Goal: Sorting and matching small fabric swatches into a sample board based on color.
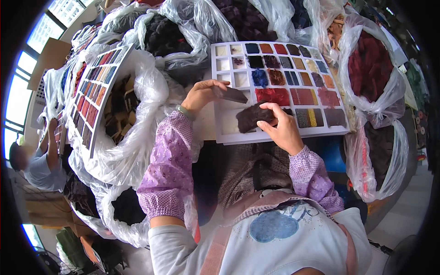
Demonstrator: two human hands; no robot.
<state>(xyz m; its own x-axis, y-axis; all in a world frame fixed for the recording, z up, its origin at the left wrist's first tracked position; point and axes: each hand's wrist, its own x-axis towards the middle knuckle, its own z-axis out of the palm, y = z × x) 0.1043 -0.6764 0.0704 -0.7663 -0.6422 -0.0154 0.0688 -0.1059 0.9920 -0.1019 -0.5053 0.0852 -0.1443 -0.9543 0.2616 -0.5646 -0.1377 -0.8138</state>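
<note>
A white sample board (222, 123) lies in front of me, with rows of windows filled by coloured plush and fabric swatches. My left hand (201, 96) pinches a flat, dark grey-brown swatch (234, 95) above the board's left side. Over its lower windows, my right hand (283, 128) grips a fluffy dark brown fur swatch (250, 118) between thumb and fingers. Several windows in the left columns show a pale backing. A red plush swatch (272, 96) sits just above the brown fur.
A second sample board (90, 98) leans at the left against clear plastic bags (142, 114) of fabric pieces. Bags of dark pieces (167, 36) line the back; a bag of dark red pieces (370, 64) stands right. Another person (43, 167) is at the far left.
</note>
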